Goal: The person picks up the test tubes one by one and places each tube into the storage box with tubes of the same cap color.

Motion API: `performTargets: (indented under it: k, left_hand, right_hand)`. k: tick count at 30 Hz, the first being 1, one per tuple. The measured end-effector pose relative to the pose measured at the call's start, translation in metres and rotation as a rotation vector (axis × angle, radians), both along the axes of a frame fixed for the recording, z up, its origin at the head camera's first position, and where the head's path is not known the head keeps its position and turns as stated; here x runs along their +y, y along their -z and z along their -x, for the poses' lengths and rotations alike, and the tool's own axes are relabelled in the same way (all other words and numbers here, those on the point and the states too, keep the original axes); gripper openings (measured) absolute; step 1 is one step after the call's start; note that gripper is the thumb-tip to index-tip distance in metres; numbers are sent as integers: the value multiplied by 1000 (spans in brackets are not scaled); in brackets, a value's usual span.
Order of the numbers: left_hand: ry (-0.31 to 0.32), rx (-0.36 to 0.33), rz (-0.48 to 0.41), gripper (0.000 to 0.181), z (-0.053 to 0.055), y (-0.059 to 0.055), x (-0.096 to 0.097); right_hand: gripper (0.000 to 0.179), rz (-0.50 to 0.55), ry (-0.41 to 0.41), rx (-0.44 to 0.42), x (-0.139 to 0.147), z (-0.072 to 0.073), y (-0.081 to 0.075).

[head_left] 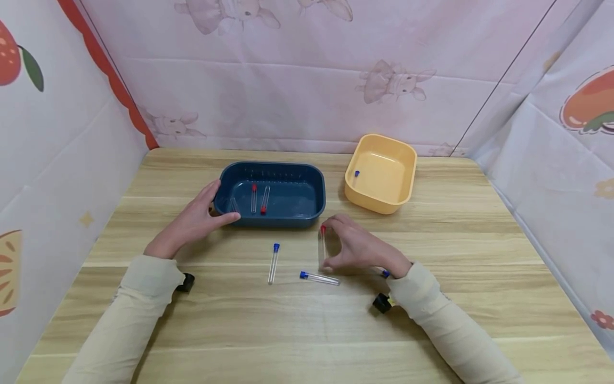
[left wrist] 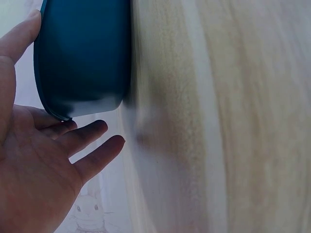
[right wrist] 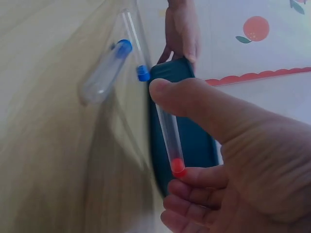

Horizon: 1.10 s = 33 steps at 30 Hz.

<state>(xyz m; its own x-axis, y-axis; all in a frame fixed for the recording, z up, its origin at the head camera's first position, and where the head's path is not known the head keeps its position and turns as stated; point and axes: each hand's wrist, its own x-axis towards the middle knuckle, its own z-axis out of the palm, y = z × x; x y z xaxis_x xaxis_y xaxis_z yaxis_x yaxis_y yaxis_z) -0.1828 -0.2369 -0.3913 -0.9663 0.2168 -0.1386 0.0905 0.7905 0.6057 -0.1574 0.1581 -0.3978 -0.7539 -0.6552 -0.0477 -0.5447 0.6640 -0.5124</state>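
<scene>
My right hand (head_left: 357, 246) holds a clear test tube with a red cap (right wrist: 171, 138) lengthwise, its thumb at the bottom end and its fingers at the cap. At the left end of a navy-blue basin (head_left: 273, 222), my left hand (head_left: 188, 223) touches the rim with spread fingers and thumb. Inside the basin lie two red-capped tubes and another clear tube (head_left: 234, 205) near the left thumb, its cap hidden. On the table in front, one blue-capped tube (head_left: 273, 265) points away from me and another blue-capped tube (head_left: 321, 278) lies crosswise below the right hand.
A yellow basin (head_left: 381, 205) stands at the back right with a blue-capped tube (head_left: 357, 174) inside. Another blue cap (head_left: 385, 273) shows beside the right wrist, its tube mostly hidden. Printed cloth walls (head_left: 297, 96) enclose the wooden table (head_left: 268, 336) behind and at both sides.
</scene>
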Motion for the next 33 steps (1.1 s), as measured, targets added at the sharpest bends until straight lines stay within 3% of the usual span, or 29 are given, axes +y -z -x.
performTargets:
  k: [8, 17, 21, 33]
  left_hand:
    - [-1, -2, 4, 112, 2, 1, 0]
    - [-5, -9, -1, 113, 2, 2, 0]
    - [-6, -9, 4, 113, 3, 2, -1]
    - [-2, -13, -3, 112, 3, 0, 0]
  right_hand:
    - [86, 97, -33, -12, 2, -3, -18]
    - [87, 141, -63, 83, -2, 3, -38]
    - [86, 162, -70, 122, -7, 8, -46]
    - [86, 166, -52, 77, -29, 33, -58]
